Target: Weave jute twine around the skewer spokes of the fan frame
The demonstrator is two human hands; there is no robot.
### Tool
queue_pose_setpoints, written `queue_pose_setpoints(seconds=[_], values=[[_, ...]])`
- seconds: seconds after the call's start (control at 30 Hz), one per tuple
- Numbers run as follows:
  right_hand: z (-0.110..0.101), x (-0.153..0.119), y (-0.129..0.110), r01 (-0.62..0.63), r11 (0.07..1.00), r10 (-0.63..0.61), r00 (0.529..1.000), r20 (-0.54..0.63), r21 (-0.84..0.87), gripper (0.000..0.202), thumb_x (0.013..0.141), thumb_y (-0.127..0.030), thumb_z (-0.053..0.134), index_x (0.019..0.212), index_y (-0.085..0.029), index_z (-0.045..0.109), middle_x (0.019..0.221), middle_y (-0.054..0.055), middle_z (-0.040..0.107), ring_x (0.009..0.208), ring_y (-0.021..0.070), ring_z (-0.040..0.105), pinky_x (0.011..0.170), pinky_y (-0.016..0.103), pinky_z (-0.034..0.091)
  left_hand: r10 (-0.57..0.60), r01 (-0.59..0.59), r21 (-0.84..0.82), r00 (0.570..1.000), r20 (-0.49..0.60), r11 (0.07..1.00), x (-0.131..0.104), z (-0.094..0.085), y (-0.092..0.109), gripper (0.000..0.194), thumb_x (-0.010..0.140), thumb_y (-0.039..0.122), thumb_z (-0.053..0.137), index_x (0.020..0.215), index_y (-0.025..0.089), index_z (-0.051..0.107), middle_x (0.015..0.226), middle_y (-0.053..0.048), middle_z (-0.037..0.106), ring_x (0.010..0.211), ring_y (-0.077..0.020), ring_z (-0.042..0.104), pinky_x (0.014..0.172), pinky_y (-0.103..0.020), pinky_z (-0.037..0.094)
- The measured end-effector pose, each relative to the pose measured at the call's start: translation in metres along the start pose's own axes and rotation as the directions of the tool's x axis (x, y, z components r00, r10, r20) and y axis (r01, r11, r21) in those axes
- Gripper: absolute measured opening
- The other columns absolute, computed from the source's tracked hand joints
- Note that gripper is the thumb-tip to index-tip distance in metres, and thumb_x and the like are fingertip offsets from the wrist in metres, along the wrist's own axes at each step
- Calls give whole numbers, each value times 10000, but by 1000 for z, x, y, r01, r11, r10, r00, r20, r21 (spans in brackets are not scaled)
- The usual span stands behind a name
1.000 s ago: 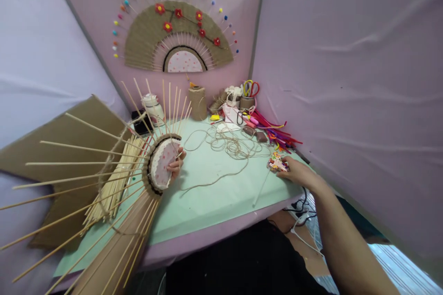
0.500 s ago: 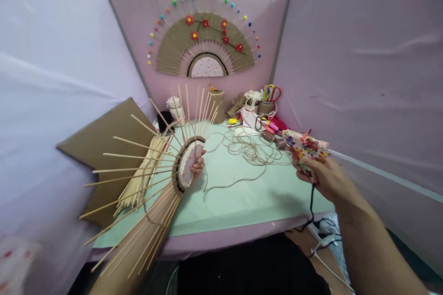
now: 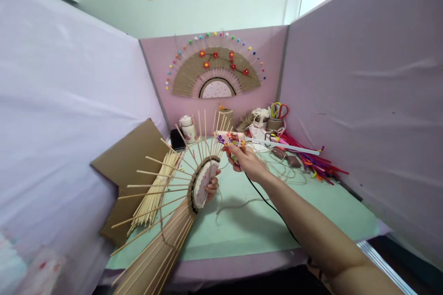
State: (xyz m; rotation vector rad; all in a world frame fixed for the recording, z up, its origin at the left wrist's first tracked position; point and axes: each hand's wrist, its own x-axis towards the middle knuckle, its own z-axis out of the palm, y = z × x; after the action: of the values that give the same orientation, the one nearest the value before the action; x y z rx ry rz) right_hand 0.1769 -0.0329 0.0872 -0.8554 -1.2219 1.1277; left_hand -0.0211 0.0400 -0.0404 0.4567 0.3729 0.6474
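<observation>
Left fingers (image 3: 212, 186), closed, hold the fan core (image 3: 203, 181), perhaps to spare its sticks (image 3: 162, 175); right fingers (image 3: 236, 149) clasp the glue gun (image 3: 230, 138).

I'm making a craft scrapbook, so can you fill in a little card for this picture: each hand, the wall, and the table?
Left hand: holds a half-round base with sticks fanning out
Right hand: holds a flowery glue gun, glue stick poking out behind
Wall: a fan with red flowers and pom-poms
Table: stick bundle, bottle, scissors in a cup
</observation>
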Motion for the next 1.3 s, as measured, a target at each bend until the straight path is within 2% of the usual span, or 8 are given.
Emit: queue_pose_setpoints(seconds=[0.17, 0.37, 0.57, 0.83, 1.03, 1.3], values=[[3, 2, 3, 18, 999, -18, 1000, 5, -32, 540, 777, -676, 609, 867, -145, 650, 564, -58, 449, 436, 59, 371, 368, 203, 269, -18, 18, -58, 1000, 13, 998, 5, -5, -3, 427, 941, 211, 388, 1323, 92, 536, 678, -37, 550, 521, -94, 465, 424, -149, 349], [2, 7, 9, 28, 997, -26, 999, 29, -73, 519, 812, -665, 569, 865, -154, 643, 522, -71, 442, 386, 52, 349, 363, 204, 273, -65, 64, -63, 998, -22, 996, 7, 0, -3, 391, 974, 219, 310, 1209, 71, 585, 649, -27, 520, 495, -76, 465, 402, -115, 324], [1, 8, 13, 25, 995, -25, 1000, 8, -96, 537, 812, -686, 550, 851, -157, 640, 507, -72, 432, 373, 51, 337, 359, 201, 268, -63, 63, -46, 998, 4, 997, 6, 0, -3, 436, 951, 200, 344, 1328, 86, 531, 655, -26, 535, 501, -86, 483, 413, -134, 344], [-1, 11, 20, 42, 993, -38, 999, 36, -112, 523, 837, -680, 533, 831, -167, 634, 494, -72, 418, 380, 60, 352, 363, 194, 284, -53, 52, -59, 998, -17, 997, 5, 3, -5, 404, 975, 210, 306, 1251, 84, 572, 640, -18, 517, 489, -78, 474, 412, -129, 330], [-1, 12, 22, 33, 994, -30, 999, 23, -108, 525, 827, -687, 537, 826, -172, 636, 503, -63, 433, 386, 64, 368, 361, 191, 288, -59, 59, -64, 998, 0, 996, 7, -2, -6, 442, 963, 205, 329, 1345, 92, 521, 656, -27, 542, 512, -93, 490, 424, -145, 350], [-2, 14, 25, 25, 995, -24, 1000, 16, -94, 524, 819, -691, 549, 810, -173, 634, 492, -67, 415, 399, 69, 358, 364, 192, 293, -66, 64, -43, 997, -28, 997, 10, -2, -7, 398, 964, 203, 336, 1251, 83, 584, 638, -25, 519, 491, -82, 459, 396, -126, 325]])
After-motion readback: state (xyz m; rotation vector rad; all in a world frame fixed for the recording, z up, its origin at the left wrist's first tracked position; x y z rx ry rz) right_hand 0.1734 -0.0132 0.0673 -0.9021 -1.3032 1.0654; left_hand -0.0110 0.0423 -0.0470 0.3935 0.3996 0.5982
